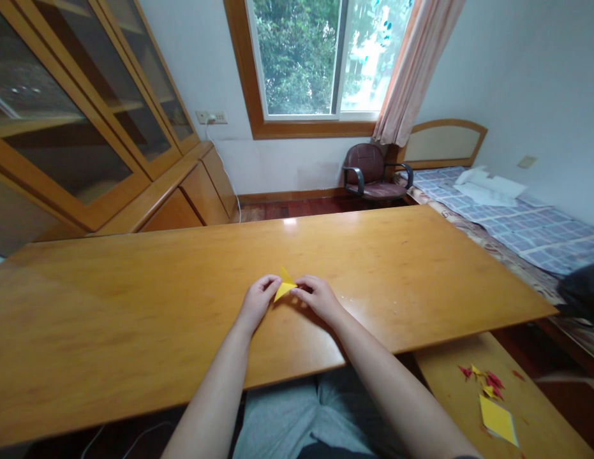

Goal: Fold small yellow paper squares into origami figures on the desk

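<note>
The person's left hand [257,301] and right hand [321,298] meet over the table [134,306], the yellow folded paper [283,291] between them. Left fingers pinch it from nine o'clock; right fingers grip its pointed end from three, with one flap rising toward twelve. Out at four o'clock, a lower wooden surface [445,358] carries small red and yellow pieces [494,380] in a loose cluster, with a yellow square [498,419] just beside them. A chair [368,167] stands beyond the table between one and two o'clock; a bed [507,220] lies between two and three.
</note>
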Tool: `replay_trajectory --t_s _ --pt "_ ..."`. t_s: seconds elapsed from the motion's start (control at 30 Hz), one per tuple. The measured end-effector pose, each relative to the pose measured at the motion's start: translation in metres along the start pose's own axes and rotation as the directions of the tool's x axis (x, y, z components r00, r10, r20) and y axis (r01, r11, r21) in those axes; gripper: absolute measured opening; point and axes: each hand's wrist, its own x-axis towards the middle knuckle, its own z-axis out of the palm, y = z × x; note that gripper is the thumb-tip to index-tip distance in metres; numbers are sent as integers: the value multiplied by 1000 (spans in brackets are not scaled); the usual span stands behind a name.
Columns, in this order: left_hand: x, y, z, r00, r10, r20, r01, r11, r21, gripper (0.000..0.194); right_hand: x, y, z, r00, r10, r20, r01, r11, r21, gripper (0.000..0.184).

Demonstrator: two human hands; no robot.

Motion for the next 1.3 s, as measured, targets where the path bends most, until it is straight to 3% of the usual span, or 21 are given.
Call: replay_trajectory --t_s 0.4,0.9,1.3 --pt "0 4 1 1000 17 2 -17 997 77 29 -1 -4 1 999 34 -11 -34 997 65 21" --pt "-1 4 -1 1000 18 12 -18 999 32 27 2 2 1 998 68 19 -69 995 66 11" --pt "-2 0 -2 999 24 30 -26 998 59 29 1 -2 0 999 44 3 -44 994 101 20"
